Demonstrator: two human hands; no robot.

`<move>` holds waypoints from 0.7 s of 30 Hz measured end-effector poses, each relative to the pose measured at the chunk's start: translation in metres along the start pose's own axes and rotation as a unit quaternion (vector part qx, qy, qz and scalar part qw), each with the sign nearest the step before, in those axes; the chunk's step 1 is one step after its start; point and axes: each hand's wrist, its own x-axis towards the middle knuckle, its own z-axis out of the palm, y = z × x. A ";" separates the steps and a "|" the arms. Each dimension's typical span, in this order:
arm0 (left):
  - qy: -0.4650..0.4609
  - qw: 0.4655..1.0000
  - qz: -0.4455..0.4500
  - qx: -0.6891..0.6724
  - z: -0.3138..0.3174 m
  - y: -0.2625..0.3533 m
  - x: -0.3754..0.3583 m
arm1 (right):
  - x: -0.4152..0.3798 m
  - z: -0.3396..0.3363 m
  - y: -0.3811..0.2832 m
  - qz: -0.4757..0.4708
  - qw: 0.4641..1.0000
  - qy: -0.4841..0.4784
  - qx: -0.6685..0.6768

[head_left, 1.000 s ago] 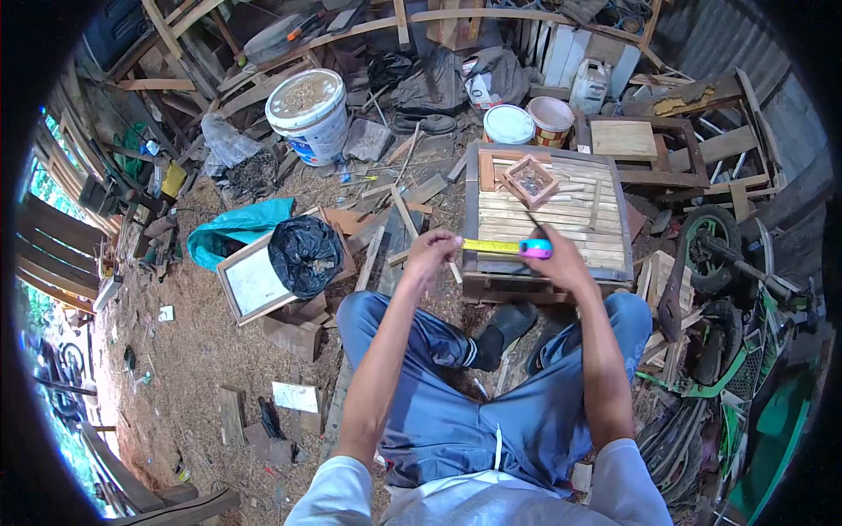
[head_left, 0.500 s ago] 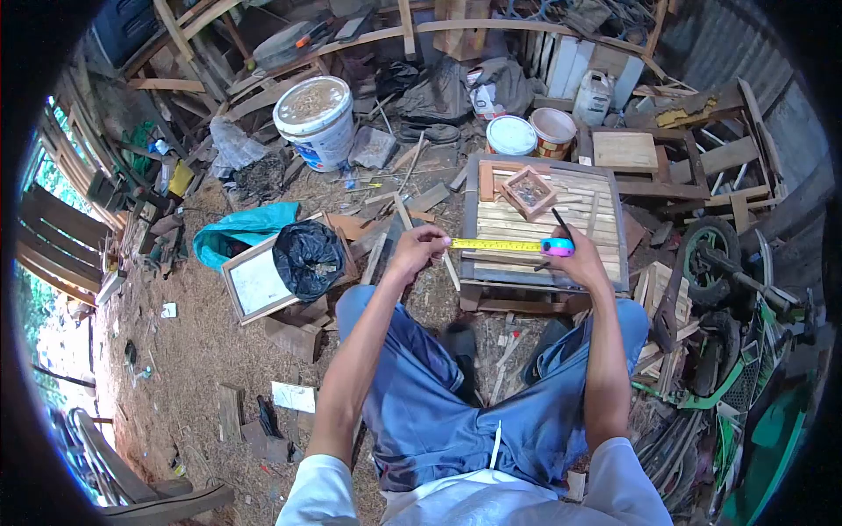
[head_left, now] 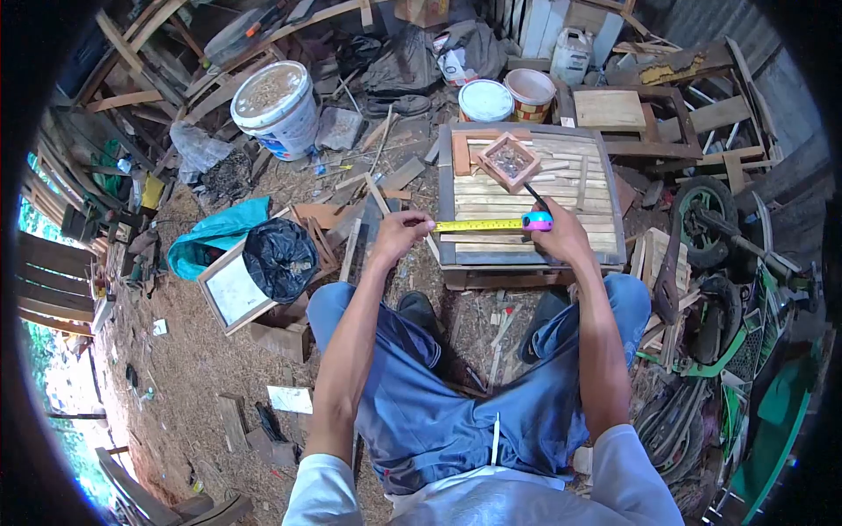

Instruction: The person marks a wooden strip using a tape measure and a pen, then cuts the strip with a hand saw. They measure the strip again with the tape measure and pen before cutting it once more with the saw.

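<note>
Between my hands a yellow tape measure [head_left: 478, 225] is drawn out across the front of a low slatted wooden table [head_left: 491, 248]. My left hand [head_left: 401, 237] pinches the free end of the blade, just left of the table's edge. In my right hand [head_left: 566, 237] is the pink and blue case [head_left: 538, 221], held over the slats. A thin black pencil-like stick [head_left: 537, 195] also juts from the right hand's fingers. Beyond it, a small square wooden box [head_left: 510, 162] with bits inside rests on the tabletop, beside reddish wood strips [head_left: 461, 156].
At left stand a black bag [head_left: 281, 260] and a framed white panel [head_left: 235, 294]. Buckets [head_left: 485, 101] and a jug [head_left: 572, 57] are behind the table. On the right are a handsaw [head_left: 668, 280] and a green bicycle-like frame [head_left: 724, 351]. Shavings cover the ground [head_left: 193, 368].
The view has turned, so the table, buckets and bag sit further left and higher. Both hands keep their hold on the tape, its drawn length looking about the same.
</note>
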 end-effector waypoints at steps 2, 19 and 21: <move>0.000 1.000 -0.007 0.014 0.000 -0.001 0.004 | -0.001 -0.004 -0.003 0.013 1.000 -0.013 0.004; -0.033 0.999 -0.028 0.034 0.008 -0.002 -0.002 | -0.006 -0.003 0.000 0.008 0.998 -0.055 -0.043; -0.038 0.998 -0.035 0.029 0.009 -0.005 -0.003 | -0.009 -0.007 -0.003 0.015 0.996 -0.070 -0.048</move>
